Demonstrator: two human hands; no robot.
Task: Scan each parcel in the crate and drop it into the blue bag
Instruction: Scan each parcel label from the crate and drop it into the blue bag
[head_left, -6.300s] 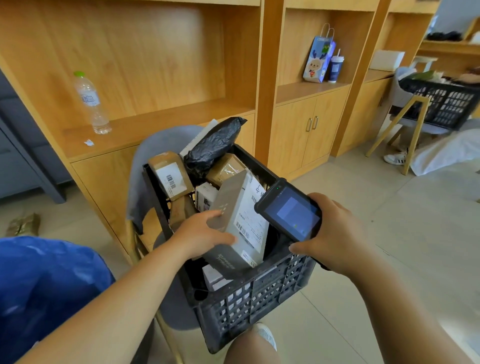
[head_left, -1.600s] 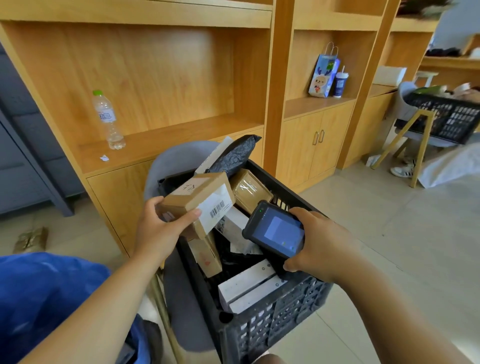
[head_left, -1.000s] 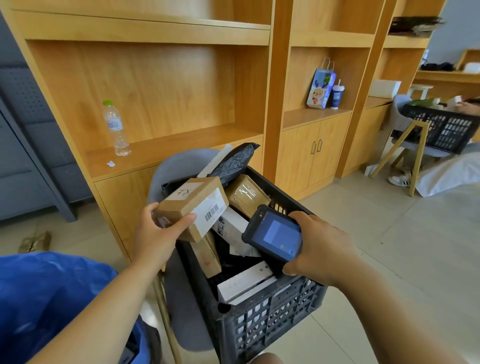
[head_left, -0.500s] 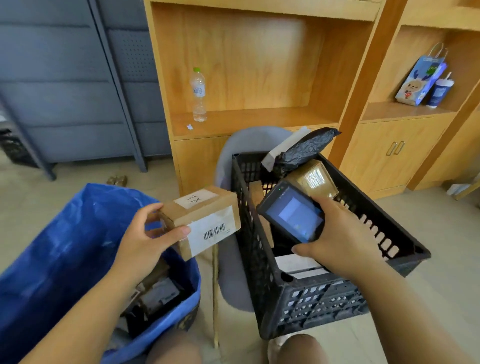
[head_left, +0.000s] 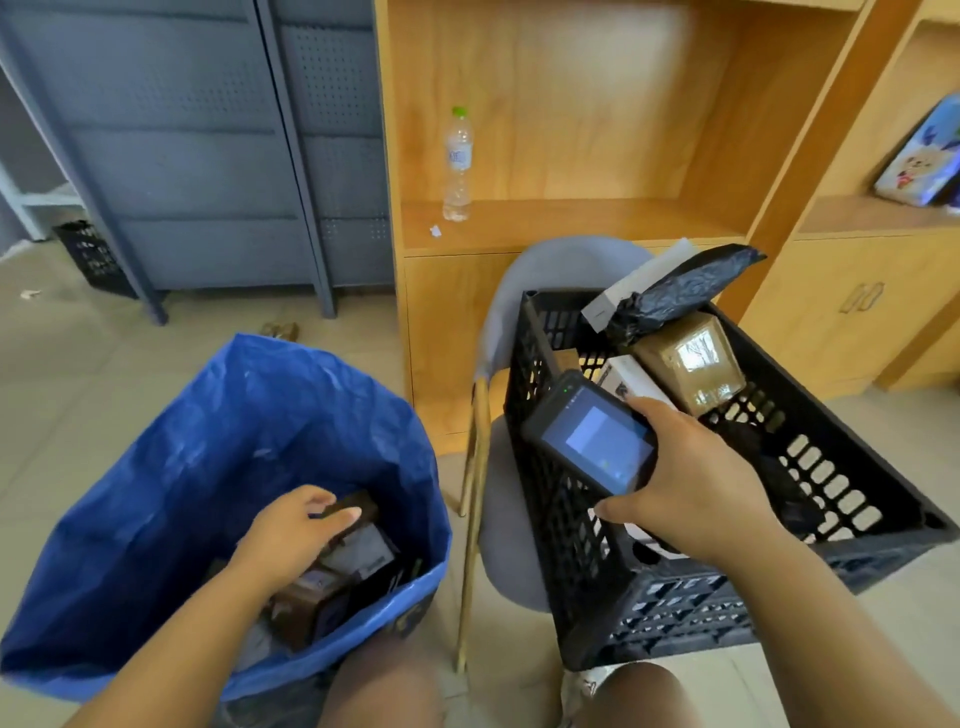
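The blue bag (head_left: 218, 447) stands open on the floor at the left, with several parcels (head_left: 332, 577) lying at its bottom. My left hand (head_left: 288, 530) is down inside the bag's mouth, fingers relaxed over the parcels and holding nothing. My right hand (head_left: 685, 488) grips the handheld scanner (head_left: 597, 441), screen lit, over the near left part of the black crate (head_left: 810, 467). In the crate lie a black plastic parcel (head_left: 680, 291), a brown taped box (head_left: 691, 364) and a white box (head_left: 634, 379).
The crate rests on a grey chair (head_left: 550, 270) in front of a wooden shelf unit (head_left: 571, 223). A water bottle (head_left: 458, 166) stands on the shelf. Grey metal cabinets (head_left: 208, 156) and a small black basket (head_left: 93, 254) are at the far left. My knees show at the bottom edge.
My left hand carried the brown labelled box from the crate over to the blue bag, went down into it and let the box go. The scanner stayed in my right hand.
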